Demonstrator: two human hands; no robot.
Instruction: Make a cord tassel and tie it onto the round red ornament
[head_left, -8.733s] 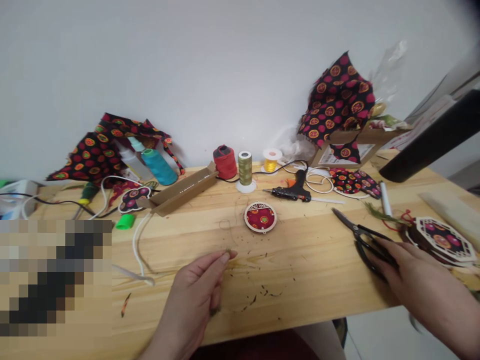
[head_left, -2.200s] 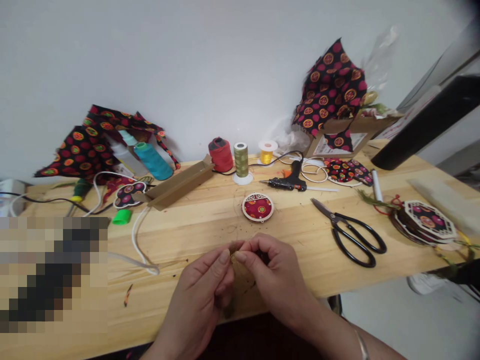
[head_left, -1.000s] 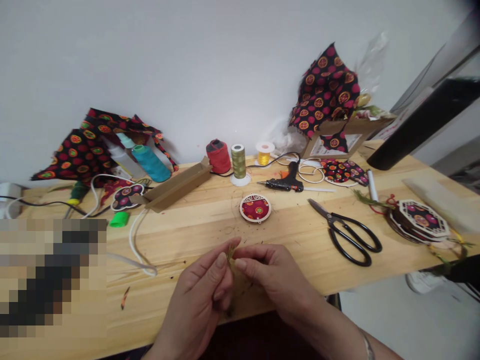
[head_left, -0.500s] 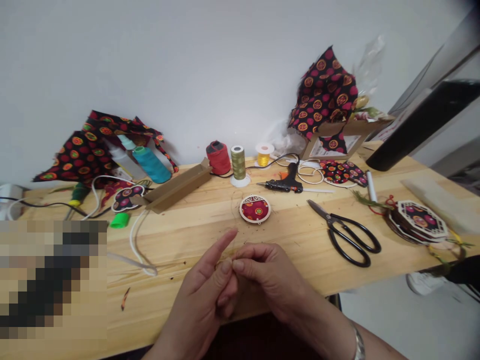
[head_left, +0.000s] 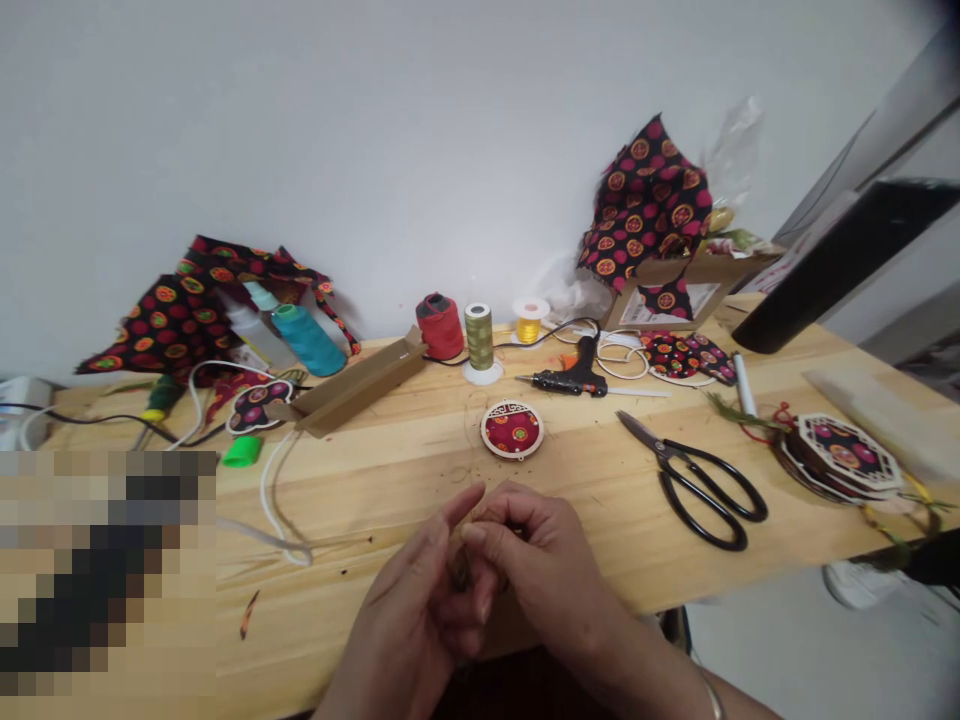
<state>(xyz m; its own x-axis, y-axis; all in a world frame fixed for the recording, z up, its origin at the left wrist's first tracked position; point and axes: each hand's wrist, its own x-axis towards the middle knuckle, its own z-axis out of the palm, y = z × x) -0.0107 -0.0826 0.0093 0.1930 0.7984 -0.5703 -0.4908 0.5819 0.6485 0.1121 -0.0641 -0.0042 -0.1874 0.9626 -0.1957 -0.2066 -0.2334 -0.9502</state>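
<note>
Left hand (head_left: 416,615) was curled, index finger extended, thumb and the other fingers closed on a small olive thread tuft (head_left: 459,572). Right hand (head_left: 541,572) met it from the other side, fingertips pinched onto the same tuft. The tuft was mostly hidden between the two hands, held just above the near edge of the wooden table (head_left: 375,470).

Table surface was pale pine with loose thread clippings scattered around the hands. The round ornament (head_left: 511,430) lay flat just beyond the hands. Black scissors (head_left: 705,485) lay to the right, apart from the right hand, blades shut. The glue gun (head_left: 574,378) lay behind the ornament. The olive spool (head_left: 478,337), red spool (head_left: 440,326) and yellow spool (head_left: 529,322) stood upright near the back edge. White cord (head_left: 274,500) trailed at left.

A plain white wall (head_left: 375,150) stood behind. Patterned fabric (head_left: 187,310) was heaped against it at left. A cardboard box (head_left: 675,280) sat at right rear.
</note>
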